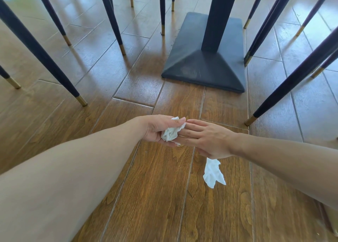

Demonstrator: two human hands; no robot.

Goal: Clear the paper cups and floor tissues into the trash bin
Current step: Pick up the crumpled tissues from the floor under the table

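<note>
My left hand (155, 128) is low over the wooden floor, palm turned inward, and grips a crumpled white tissue (171, 133). My right hand (206, 139) is palm down with straight fingers. Its fingertips touch that tissue and my left hand's fingers. A second white tissue (213, 172) shows just below the heel of my right hand. I cannot tell whether it hangs from the hidden thumb or lies on the floor. No paper cups or trash bin are in view.
A black table pedestal base (204, 68) stands just beyond my hands. Dark chair legs with gold tips surround the spot, one at the left (81, 101) and one at the right (250, 120). Wood-plank floor (146, 196) lies below my arms.
</note>
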